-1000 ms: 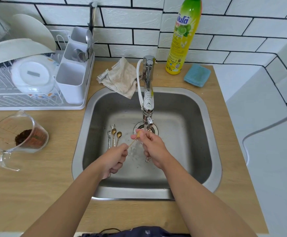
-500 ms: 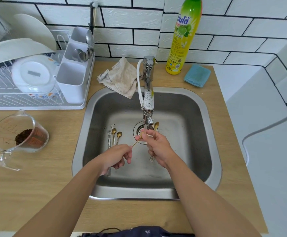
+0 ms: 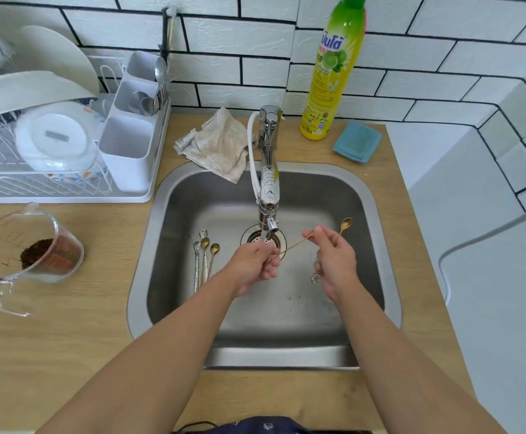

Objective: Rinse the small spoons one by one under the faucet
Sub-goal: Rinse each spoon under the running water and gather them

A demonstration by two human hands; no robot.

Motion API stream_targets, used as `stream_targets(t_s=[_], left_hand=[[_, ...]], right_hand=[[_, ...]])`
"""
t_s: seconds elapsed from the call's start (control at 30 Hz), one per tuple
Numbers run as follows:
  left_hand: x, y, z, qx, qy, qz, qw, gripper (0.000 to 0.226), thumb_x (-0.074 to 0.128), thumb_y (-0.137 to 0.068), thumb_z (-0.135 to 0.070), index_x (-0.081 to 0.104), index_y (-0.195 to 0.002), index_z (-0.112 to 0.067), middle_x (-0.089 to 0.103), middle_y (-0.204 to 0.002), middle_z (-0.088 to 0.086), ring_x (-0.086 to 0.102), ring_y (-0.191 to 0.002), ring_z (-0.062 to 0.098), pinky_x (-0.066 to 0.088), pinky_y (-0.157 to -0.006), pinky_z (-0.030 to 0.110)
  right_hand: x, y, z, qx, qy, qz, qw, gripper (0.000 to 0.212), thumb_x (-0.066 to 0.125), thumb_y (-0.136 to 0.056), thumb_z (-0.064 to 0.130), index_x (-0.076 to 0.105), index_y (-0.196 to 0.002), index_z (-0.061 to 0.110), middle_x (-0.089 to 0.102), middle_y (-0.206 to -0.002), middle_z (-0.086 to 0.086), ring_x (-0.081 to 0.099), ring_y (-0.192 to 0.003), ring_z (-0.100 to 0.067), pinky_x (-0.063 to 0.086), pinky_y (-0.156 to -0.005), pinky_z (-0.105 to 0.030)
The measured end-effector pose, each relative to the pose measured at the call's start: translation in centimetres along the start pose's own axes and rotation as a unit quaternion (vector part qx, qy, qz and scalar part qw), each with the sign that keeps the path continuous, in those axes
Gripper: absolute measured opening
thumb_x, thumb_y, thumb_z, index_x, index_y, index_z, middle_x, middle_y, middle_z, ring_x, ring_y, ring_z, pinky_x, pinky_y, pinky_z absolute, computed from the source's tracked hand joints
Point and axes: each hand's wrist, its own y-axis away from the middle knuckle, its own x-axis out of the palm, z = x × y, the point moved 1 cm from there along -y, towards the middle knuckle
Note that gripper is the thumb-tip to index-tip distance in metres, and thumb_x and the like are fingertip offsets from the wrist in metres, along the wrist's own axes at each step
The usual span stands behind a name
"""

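Observation:
Over the steel sink, my left hand is just below the faucet nozzle, pinching the handle end of a thin gold spoon. That spoon slants up to the right, and its bowl end touches the fingertips of my right hand. My right hand grips a second gold spoon, bowl up, with a flower charm hanging below the palm. Several more small spoons lie on the sink floor to the left of the drain.
A white dish rack with a cutlery holder stands at the back left. A glass measuring cup lies left of the sink. Behind it are a cloth, a soap bottle and a blue sponge. A hose crosses the right counter.
My right hand has moved right, away from the nozzle, carrying its spoon with the bowl raised. My left hand has shifted up and right to sit under the nozzle.

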Motion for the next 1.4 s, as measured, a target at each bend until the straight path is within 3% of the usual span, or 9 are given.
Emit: stream_targets(t_s=[0.13, 0.27, 0.37, 0.47, 0.6, 0.8, 1.1, 1.27, 1.4], left_hand=[[0.4, 0.3, -0.8, 0.082, -0.248, -0.045, 0.964, 0.049, 0.029, -0.097, -0.058, 0.055, -0.08, -0.021, 0.056, -0.07, -0.002, 0.049, -0.063, 0.017, 0.04, -0.064, 0.034], [-1.6, 1.3, 0.6, 0.136, -0.362, 0.071, 0.919, 0.026, 0.038, -0.105, -0.036, 0.062, -0.102, -0.027, 0.064, -0.097, -0.003, 0.061, -0.083, 0.013, 0.05, -0.077, 0.031], [-3.6, 2.1, 2.3, 0.128, -0.272, 0.074, 0.951, 0.018, 0.049, -0.104, -0.018, 0.063, -0.114, -0.02, 0.067, -0.091, 0.002, 0.065, -0.067, 0.011, 0.053, -0.062, 0.023], [-4.7, 3.0, 3.1, 0.102, -0.204, 0.06, 0.972, 0.011, 0.06, -0.099, -0.013, 0.065, -0.109, -0.013, 0.075, -0.085, 0.008, 0.073, -0.073, 0.02, 0.06, -0.076, 0.036], [-6.4, 4.1, 2.7, 0.039, -0.258, 0.125, 0.957, 0.01, 0.066, -0.096, -0.019, 0.064, -0.103, -0.012, 0.079, -0.091, 0.001, 0.074, -0.091, 0.013, 0.052, -0.09, 0.029], [-8.8, 5.2, 2.4, -0.053, -0.311, 0.148, 0.937, 0.006, 0.067, -0.094, -0.012, 0.064, -0.098, -0.009, 0.079, -0.09, 0.005, 0.075, -0.078, 0.019, 0.057, -0.075, 0.026], [-5.9, 3.9, 2.8, 0.031, -0.194, 0.079, 0.977, 0.004, 0.071, -0.091, -0.009, 0.07, -0.094, -0.006, 0.078, -0.086, 0.011, 0.071, -0.068, 0.017, 0.058, -0.072, 0.029], [-2.7, 3.2, 2.8, 0.053, -0.201, 0.06, 0.976, 0.008, 0.073, -0.089, -0.008, 0.067, -0.084, -0.009, 0.076, -0.078, 0.01, 0.064, -0.057, 0.015, 0.057, -0.064, 0.029], [-1.6, 2.7, 2.5, 0.069, -0.236, -0.017, 0.969, 0.029, 0.08, -0.084, -0.021, 0.052, -0.084, -0.012, 0.075, -0.069, 0.008, 0.065, -0.05, 0.016, 0.053, -0.059, 0.031]], right_hand=[[1.0, 0.4, -0.4, -0.001, -0.004, 0.018, 1.0, 0.017, 0.07, -0.098, 0.032, 0.063, -0.099, 0.017, 0.081, -0.095, -0.002, 0.026, -0.038, -0.005, 0.026, -0.04, -0.021], [1.3, 0.0, -0.3, -0.01, -0.019, -0.029, 0.999, 0.026, 0.074, -0.094, 0.035, 0.055, -0.09, 0.017, 0.079, -0.083, -0.001, 0.026, -0.039, -0.006, 0.026, -0.04, -0.022], [1.7, 0.1, -0.7, -0.008, -0.002, -0.026, 1.0, 0.025, 0.074, -0.095, 0.033, 0.054, -0.091, 0.018, 0.077, -0.08, 0.0, 0.037, -0.04, -0.001, 0.032, -0.046, -0.02], [2.9, 0.8, -1.4, 0.007, -0.002, 0.004, 1.0, 0.02, 0.072, -0.096, 0.031, 0.056, -0.093, 0.019, 0.076, -0.08, 0.003, 0.045, -0.044, 0.001, 0.034, -0.044, -0.017], [4.6, 1.7, -2.6, 0.045, 0.051, 0.08, 0.994, 0.008, 0.065, -0.101, 0.027, 0.066, -0.098, 0.019, 0.079, -0.094, 0.004, 0.036, -0.044, -0.002, 0.032, -0.044, -0.02], [5.8, 2.8, -4.2, 0.059, 0.151, 0.163, 0.973, 0.024, 0.059, -0.102, 0.041, 0.07, -0.1, 0.019, 0.082, -0.098, 0.002, 0.039, -0.04, -0.003, 0.032, -0.041, -0.019], [5.4, 3.3, -4.0, 0.155, 0.034, 0.171, 0.972, 0.041, 0.061, -0.101, 0.045, 0.076, -0.11, 0.008, 0.055, -0.088, -0.004, 0.035, -0.055, -0.005, 0.032, -0.047, -0.019], [5.1, 3.1, -3.2, 0.152, -0.049, 0.123, 0.979, 0.043, 0.049, -0.106, 0.04, 0.071, -0.097, 0.005, 0.068, -0.091, -0.001, 0.051, -0.084, -0.016, 0.046, -0.078, -0.037], [4.6, 2.9, -2.8, 0.142, -0.127, 0.104, 0.976, 0.039, 0.041, -0.11, 0.039, 0.049, -0.082, 0.013, 0.078, -0.086, -0.003, 0.06, -0.065, -0.013, 0.051, -0.061, -0.031]])
